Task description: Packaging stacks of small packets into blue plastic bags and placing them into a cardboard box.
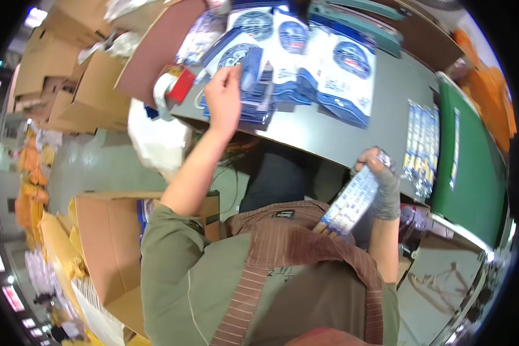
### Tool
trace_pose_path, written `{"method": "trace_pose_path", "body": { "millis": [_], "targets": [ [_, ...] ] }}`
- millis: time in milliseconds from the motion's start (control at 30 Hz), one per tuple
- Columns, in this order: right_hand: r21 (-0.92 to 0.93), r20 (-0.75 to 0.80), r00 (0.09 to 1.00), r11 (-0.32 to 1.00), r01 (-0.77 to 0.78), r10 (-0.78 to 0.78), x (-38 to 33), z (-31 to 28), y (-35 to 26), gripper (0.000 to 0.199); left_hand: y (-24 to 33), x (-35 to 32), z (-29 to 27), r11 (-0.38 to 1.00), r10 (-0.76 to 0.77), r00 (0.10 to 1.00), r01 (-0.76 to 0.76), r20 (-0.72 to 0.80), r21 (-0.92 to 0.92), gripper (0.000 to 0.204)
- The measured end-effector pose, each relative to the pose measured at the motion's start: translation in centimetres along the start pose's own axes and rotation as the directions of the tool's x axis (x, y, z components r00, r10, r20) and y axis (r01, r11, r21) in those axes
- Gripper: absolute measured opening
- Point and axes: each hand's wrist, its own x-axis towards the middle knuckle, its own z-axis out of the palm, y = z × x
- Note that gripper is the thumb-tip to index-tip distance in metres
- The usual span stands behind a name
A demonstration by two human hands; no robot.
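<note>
My left hand (224, 99) reaches over the near left part of the grey table, its fingers pinched at the edge of a blue plastic bag (251, 70). Beneath that bag lies a stack of similar dark blue bags (258, 108). Close to my body at the right, my right hand (384, 185), in a grey fingerless glove, is closed round the upper end of a long, flat white-and-blue packet (353, 200). The packet slants down toward my apron, and brownish sticks show at its lower end.
Several larger white-and-blue bags (341, 75) cover the back of the table (323, 134). More slim packets (420, 141) lie at the right beside a green panel (470, 155). A red tape dispenser (182, 85) sits at the left corner. Cardboard boxes (106, 86) stand at the left.
</note>
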Motion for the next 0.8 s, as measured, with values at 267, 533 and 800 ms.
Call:
{"method": "trace_pose_path", "body": {
  "millis": [267,533,800],
  "targets": [
    [-0.121,-0.008,0.986,0.978,0.167,-0.169,-1.2,-1.0,-1.0,0.023,6.1,-12.5,15.6,0.94,0.334,0.655,-0.286,0.678,-0.186,0.006],
    [-0.558,0.013,0.968,0.802,0.214,-0.249,3.2,-3.6,3.1,0.017,4.9,-11.9,14.0,0.952,-0.048,0.753,0.234,0.656,-0.199,0.015],
    [-0.146,0.056,0.998,0.989,0.009,-0.001,-5.1,-3.3,6.2,0.041,7.5,-15.0,8.9,0.603,0.783,0.455,-0.724,0.423,-0.336,0.034]
  ]
}}
